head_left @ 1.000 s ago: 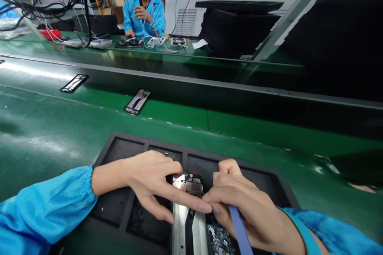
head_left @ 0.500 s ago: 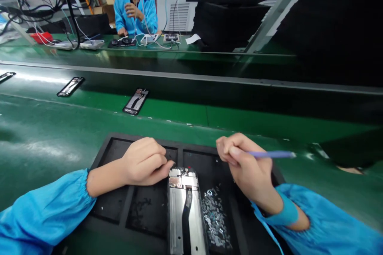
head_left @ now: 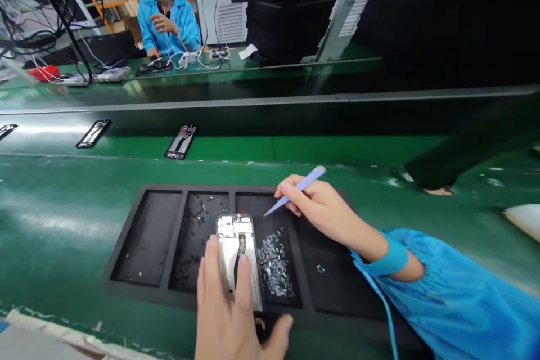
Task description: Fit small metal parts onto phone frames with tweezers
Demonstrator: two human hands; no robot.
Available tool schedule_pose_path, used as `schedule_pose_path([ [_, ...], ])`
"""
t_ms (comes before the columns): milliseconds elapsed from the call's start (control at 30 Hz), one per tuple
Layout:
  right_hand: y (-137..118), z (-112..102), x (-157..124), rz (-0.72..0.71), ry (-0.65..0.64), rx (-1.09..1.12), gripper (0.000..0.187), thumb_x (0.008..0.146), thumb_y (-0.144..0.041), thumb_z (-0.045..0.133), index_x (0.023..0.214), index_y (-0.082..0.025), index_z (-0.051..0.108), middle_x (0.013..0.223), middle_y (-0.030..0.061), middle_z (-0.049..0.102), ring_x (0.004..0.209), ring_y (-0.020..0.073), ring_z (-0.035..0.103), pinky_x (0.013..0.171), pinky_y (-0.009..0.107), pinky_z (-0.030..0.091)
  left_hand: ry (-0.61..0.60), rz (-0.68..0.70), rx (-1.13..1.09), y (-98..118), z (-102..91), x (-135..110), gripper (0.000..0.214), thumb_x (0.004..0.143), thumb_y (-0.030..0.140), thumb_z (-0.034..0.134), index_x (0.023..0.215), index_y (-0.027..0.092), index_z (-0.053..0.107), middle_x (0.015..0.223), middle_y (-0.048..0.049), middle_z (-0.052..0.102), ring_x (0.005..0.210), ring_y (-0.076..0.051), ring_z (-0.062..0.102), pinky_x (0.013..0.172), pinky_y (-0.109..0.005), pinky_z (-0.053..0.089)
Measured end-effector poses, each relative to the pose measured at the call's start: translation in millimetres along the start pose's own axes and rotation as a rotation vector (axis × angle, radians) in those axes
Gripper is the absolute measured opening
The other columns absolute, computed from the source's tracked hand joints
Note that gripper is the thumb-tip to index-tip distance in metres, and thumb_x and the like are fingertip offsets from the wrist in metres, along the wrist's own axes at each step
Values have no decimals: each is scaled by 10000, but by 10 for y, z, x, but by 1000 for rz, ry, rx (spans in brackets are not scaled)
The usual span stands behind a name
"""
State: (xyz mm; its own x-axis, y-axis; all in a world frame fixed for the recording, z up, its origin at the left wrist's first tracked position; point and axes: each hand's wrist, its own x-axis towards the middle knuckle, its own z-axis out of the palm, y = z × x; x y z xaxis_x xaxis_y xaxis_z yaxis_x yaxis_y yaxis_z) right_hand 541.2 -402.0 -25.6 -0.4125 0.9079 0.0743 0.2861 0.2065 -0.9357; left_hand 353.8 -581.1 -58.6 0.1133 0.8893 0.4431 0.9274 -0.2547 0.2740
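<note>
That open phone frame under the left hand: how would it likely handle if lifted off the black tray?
The phone frame looks thin and flat, so probably light and fairly stiff. Its bare metal plate looks smooth, perhaps slippery. Exposed board parts at its far end suggest fragility. The left hand grips its near end; it lies across the black tray's divider, so it may rock.

An electronics assembly line: green conveyor belt [head_left: 295,149], phone frames [head_left: 180,142], blue-smocked co-worker [head_left: 167,22].

Two phone frames [head_left: 180,142] on green belt [head_left: 63,208], seated co-worker [head_left: 167,22], stacked black trays [head_left: 287,22]
</note>
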Motion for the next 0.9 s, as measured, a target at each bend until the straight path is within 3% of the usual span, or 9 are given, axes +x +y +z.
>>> schedule_pose_path([
  [133,37,-136,-206,19,-38,48,498,918,-659,617,836,-168,634,684,18,580,601,166,556,573,292,445,124,-262,-68,225,63,4,854,914,189,585,1612,197,95,1597,-281,141,1411,-442,391,882,-587,597],
  [267,151,-100,-315,39,28,-91,414,1008,-571,519,886,-184,599,618,-9,568,551,163,558,552,289,432,109,-267,-205,60,-76,96,931,860,166,618,1615,238,78,1586,-233,179,1331,-388,505,895,-517,622],
  [333,203,-49,-329,18,38,-174,392,1044,-531,455,894,-194,588,667,5,617,581,173,597,587,302,449,58,-244,-287,-123,-174,310,989,832,181,649,1615,267,49,1579,-209,186,1321,-366,515,895,-479,627],
  [433,237,7,-315,-46,14,-253,380,1052,-517,434,899,-205,587,722,24,651,642,201,630,620,322,459,-23,-146,-323,-403,-170,926,1057,770,190,694,1604,318,59,1549,-170,203,1311,-363,495,995,-544,557],
  [533,238,18,-292,-101,2,-306,403,1049,-531,418,879,-207,589,721,30,646,625,204,609,605,327,449,-105,-115,-310,-620,154,1719,1086,715,130,714,1594,337,112,1549,-167,187,1203,-345,542,987,-529,536],
  [667,250,10,-282,-83,20,-311,410,1049,-527,423,850,-210,591,670,15,629,569,188,582,567,319,427,-161,-230,-234,-830,839,2523,1085,751,146,710,1602,314,58,1552,-188,166,1007,-281,642,921,-442,534],
  [767,262,14,-285,-57,27,-312,386,1043,-501,445,829,-213,587,634,2,615,542,181,574,547,315,405,-192,-268,-210,-950,1167,2765,1067,774,155,701,1609,268,47,1550,-237,116,951,-267,674,926,-434,516],
  [900,255,38,-285,-28,12,-323,384,1028,-479,468,770,-216,575,626,2,607,538,178,569,553,319,399,-234,-225,-219,-1071,1221,2776,1078,767,168,757,1611,205,88,1547,-261,101,1094,-309,642,1010,-407,477],
])
